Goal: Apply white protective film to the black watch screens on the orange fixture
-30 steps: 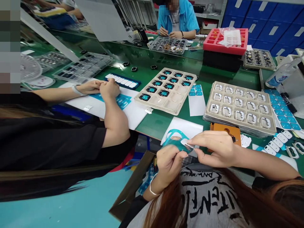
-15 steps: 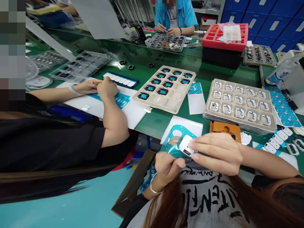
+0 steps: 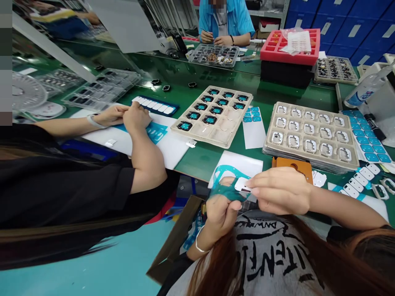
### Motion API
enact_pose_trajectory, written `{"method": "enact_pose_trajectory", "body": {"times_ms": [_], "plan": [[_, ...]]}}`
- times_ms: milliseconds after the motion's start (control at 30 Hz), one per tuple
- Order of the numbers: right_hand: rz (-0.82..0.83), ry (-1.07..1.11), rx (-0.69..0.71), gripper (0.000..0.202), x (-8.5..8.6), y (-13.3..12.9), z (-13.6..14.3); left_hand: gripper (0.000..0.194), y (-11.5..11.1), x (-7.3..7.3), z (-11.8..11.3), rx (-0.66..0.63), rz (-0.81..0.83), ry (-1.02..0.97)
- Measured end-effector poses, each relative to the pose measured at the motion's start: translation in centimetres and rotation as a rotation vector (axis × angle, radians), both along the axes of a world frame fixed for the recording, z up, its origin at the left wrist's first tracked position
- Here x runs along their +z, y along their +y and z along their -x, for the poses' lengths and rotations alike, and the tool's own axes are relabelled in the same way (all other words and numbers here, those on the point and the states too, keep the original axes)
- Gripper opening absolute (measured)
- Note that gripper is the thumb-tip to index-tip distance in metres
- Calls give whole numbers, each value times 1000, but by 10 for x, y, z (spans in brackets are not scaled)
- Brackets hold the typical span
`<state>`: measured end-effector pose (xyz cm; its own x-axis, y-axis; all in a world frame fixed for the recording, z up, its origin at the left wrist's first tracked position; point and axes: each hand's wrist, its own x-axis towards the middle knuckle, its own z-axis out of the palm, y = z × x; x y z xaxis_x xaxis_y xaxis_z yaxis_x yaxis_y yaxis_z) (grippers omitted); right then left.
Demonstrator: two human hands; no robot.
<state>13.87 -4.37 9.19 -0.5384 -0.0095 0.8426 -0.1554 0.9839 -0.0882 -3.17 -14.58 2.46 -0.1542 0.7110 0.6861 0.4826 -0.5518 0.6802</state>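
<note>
Left hand (image 3: 220, 209) is closed around a teal film sheet (image 3: 226, 187), gripping it just off the near edge of the green worktop (image 3: 212, 154). Right hand (image 3: 282, 191) pinches a small white piece (image 3: 242, 185) between thumb and fingertips, pressed right against that film. Behind the hands sits an orange block (image 3: 293, 166), then a beige tray (image 3: 310, 133) of silver frames. To the left, a neighbour's hands (image 3: 129, 115) rest on white paper (image 3: 173, 146).
</note>
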Motion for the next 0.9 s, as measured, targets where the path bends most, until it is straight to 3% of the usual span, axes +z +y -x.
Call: {"method": "enact_pose_trajectory", "body": {"times_ms": [100, 233, 467, 600, 700, 800, 900], "plan": [[169, -47, -21, 17, 5, 2, -1, 29, 3, 8, -2, -62, -60, 88], [372, -101, -48, 19, 10, 9, -4, 31, 3, 11, -1, -18, -38, 79], [639, -76, -15, 6, -2, 10, -4, 31, 3, 9, -2, -45, 15, 14], [999, -18, -39, 25, -7, 5, -4, 31, 0, 1, 10, -60, 71, 16], [1251, 16, -18, 36, -7, 7, -9, 37, -19, -16, 30, -90, 217, 10], [1358, -6, -24, 31, -7, 17, -23, 41, -51, -36, 56, -78, 513, 25], [1394, -87, -118, 25, -9, 33, -47, 27, -54, -38, 92, -61, 725, 17]]}}
